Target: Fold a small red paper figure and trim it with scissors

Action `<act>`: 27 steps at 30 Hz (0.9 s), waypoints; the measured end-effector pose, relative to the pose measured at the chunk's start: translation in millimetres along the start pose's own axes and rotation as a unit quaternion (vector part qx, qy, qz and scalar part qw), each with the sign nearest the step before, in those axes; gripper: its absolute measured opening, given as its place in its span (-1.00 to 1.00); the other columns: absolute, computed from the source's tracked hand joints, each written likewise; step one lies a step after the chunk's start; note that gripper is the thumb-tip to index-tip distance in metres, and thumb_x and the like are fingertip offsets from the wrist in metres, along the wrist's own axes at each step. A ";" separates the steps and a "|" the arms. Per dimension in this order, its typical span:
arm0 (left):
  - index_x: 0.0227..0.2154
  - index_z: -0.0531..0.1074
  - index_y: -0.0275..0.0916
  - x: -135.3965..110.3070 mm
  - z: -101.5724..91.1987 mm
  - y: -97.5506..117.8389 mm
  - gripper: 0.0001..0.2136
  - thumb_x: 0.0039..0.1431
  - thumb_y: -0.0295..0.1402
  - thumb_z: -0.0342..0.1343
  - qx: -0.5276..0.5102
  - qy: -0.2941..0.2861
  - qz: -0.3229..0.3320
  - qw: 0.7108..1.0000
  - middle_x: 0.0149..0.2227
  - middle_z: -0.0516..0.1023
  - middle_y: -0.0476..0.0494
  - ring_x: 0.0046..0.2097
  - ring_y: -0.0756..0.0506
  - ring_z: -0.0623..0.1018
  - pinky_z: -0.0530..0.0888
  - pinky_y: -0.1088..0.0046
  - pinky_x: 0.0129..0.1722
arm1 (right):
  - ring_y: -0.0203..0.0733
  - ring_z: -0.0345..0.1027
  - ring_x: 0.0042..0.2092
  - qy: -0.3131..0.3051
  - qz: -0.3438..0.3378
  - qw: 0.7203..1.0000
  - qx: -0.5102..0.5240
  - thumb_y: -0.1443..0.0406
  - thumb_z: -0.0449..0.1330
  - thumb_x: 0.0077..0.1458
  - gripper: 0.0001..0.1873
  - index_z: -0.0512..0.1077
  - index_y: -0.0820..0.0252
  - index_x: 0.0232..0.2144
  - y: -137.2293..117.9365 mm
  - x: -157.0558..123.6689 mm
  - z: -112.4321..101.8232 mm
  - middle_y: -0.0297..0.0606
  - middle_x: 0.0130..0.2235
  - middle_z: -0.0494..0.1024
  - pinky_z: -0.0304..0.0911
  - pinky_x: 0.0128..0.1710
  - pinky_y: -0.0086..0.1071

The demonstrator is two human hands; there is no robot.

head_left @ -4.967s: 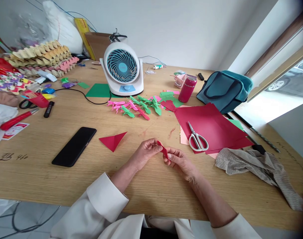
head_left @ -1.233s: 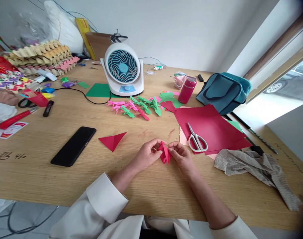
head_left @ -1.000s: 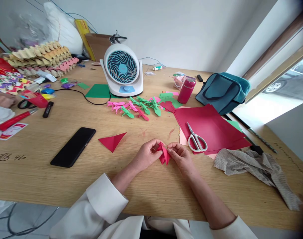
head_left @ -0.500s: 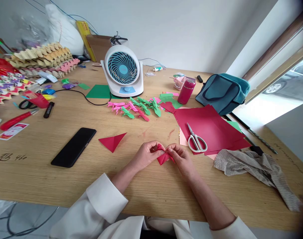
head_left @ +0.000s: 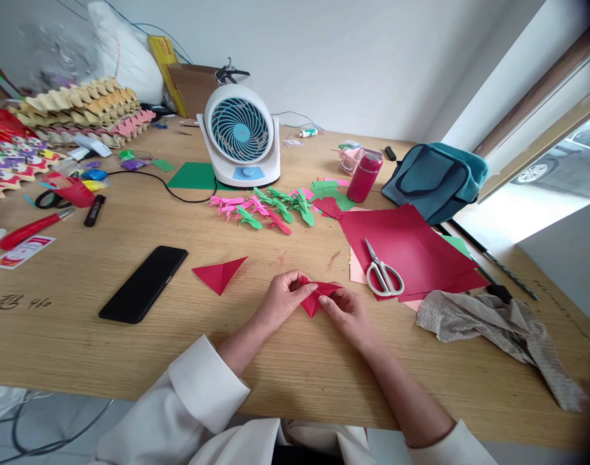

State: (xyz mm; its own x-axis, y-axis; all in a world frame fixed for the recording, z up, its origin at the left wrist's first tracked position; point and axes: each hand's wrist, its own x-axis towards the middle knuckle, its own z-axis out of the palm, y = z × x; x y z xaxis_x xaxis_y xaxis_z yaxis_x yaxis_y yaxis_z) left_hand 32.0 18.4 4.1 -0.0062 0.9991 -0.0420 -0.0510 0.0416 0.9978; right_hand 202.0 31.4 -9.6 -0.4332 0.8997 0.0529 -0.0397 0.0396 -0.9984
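Observation:
A small folded piece of red paper [head_left: 319,294] sits between both hands just above the wooden table [head_left: 130,349]. My left hand [head_left: 283,298] pinches its left side with thumb and fingers closed. Pressing on its right side, my right hand [head_left: 348,311] has its fingers closed on the paper too. A red paper triangle [head_left: 219,273] lies flat to the left of my hands. White-handled scissors [head_left: 383,271] rest on a stack of red paper sheets [head_left: 416,248] to the right.
A black phone [head_left: 144,283] lies at the left. Pink and green folded paper figures [head_left: 270,210] lie in front of a white desk fan [head_left: 240,137]. A red bottle [head_left: 365,175], a teal bag [head_left: 435,177] and a grey cloth [head_left: 498,323] are at the right.
The red paper has been opened out and flattened sideways between my hands, from a narrow strip to a wider pointed shape. Both hands stayed in place.

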 end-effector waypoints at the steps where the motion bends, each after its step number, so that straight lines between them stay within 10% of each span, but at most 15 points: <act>1: -0.53 0.34 -0.29 -0.1 -0.1 -0.8 -0.69 0.03 -0.16 0.25 0.010 -0.007 0.007 1.000 -0.54 0.31 0.08 -0.47 0.07 0.29 0.22 0.56 -0.45 | -0.14 0.38 -0.28 0.004 -0.007 1.000 -0.007 0.05 0.27 0.11 -0.72 0.55 0.11 -0.28 1.6 0.2 0.7 -0.28 -0.36 0.55 0.29 -0.25 -0.31; 27: -0.51 0.42 -0.31 -2.5 -2.5 6.6 -0.76 0.05 -0.21 0.19 0.134 -0.066 0.004 0.989 -0.56 0.34 0.07 -0.50 0.07 0.25 0.18 0.55 -0.49 | -0.31 0.12 -0.50 0.086 -0.007 0.996 -0.024 0.06 0.23 0.14 -0.64 0.43 0.17 -0.54 -5.0 3.2 -6.0 -0.40 -0.57 0.33 0.06 -0.47 -0.40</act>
State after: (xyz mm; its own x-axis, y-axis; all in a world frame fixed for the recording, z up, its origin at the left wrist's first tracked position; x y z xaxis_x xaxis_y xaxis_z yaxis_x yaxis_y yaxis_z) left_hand 29.2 16.1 10.7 0.1266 0.9909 -0.0457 0.2155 0.0175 0.9763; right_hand 206.3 36.7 -4.5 -0.2715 0.9602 0.0662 -0.0003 0.0687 -0.9976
